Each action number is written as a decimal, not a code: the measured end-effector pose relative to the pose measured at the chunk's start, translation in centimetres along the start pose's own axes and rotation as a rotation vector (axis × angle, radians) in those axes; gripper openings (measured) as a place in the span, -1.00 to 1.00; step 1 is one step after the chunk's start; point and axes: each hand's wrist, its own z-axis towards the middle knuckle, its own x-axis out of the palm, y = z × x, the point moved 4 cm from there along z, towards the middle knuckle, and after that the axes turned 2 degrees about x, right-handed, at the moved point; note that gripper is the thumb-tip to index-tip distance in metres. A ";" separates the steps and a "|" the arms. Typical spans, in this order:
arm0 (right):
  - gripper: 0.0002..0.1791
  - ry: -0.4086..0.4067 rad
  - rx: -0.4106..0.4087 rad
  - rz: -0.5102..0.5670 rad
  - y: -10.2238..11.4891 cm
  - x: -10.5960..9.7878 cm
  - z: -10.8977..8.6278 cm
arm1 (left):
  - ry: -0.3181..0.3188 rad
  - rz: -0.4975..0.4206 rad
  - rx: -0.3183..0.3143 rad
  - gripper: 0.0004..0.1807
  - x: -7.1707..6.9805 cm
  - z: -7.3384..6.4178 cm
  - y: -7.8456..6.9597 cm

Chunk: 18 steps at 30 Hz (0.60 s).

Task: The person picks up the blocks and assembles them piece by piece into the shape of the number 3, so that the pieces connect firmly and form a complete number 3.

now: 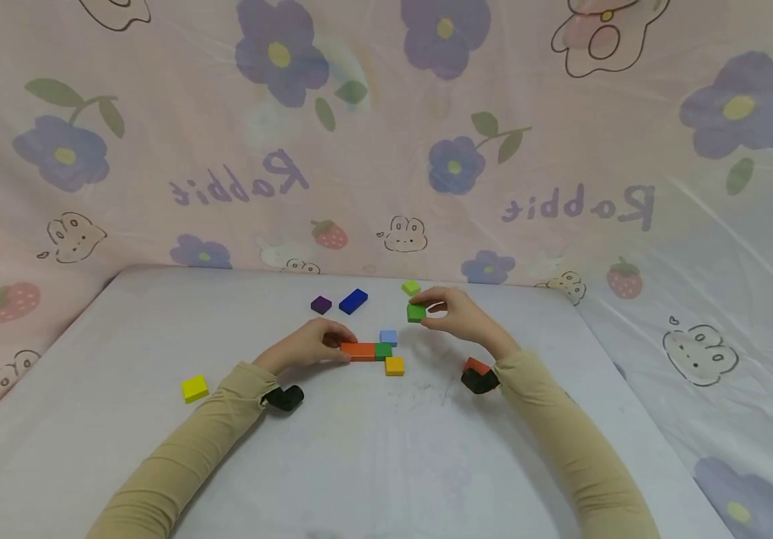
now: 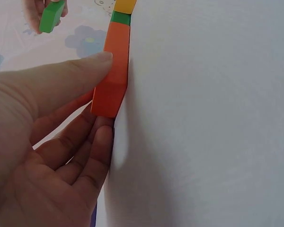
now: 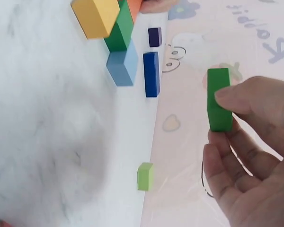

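Observation:
My left hand [image 1: 307, 346] pinches the near end of a long orange block [image 1: 359, 352] lying on the table, thumb on one side and fingers on the other. A dark green block [image 1: 383, 351] adjoins its right end. Touching that green block are a light blue block [image 1: 389, 337] behind and an amber block [image 1: 395, 366] in front. Off the table, my right hand [image 1: 459, 314] holds a green block [image 3: 220, 99] between thumb and fingertips, right of the group.
Toward the back lie a purple block [image 1: 321, 305], a dark blue block [image 1: 353, 301] and a lime block [image 1: 411, 287]. A yellow block [image 1: 195, 388] rests at left, beside the left sleeve. Near the right wrist lies a red-orange block [image 1: 476, 366], partly hidden by a black wrist device [image 1: 480, 382].

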 end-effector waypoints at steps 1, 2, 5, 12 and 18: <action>-0.60 0.005 -0.001 0.002 0.2 0.2 -0.1 | 0.002 -0.001 -0.002 -0.65 0.0 0.0 0.0; -0.60 0.010 -0.003 0.001 0.3 0.3 -0.2 | 0.002 0.001 -0.002 -0.65 0.0 0.0 0.1; -0.60 0.032 -0.008 -0.003 0.8 0.9 -0.6 | 0.001 0.003 -0.007 -0.65 0.0 0.0 0.1; -0.59 0.083 -0.044 0.042 2.5 1.9 -1.8 | -0.001 0.001 -0.010 -0.66 0.0 0.1 0.0; -0.59 0.109 -0.062 0.039 2.3 3.0 -2.4 | -0.002 -0.004 -0.004 -0.66 0.0 0.2 0.1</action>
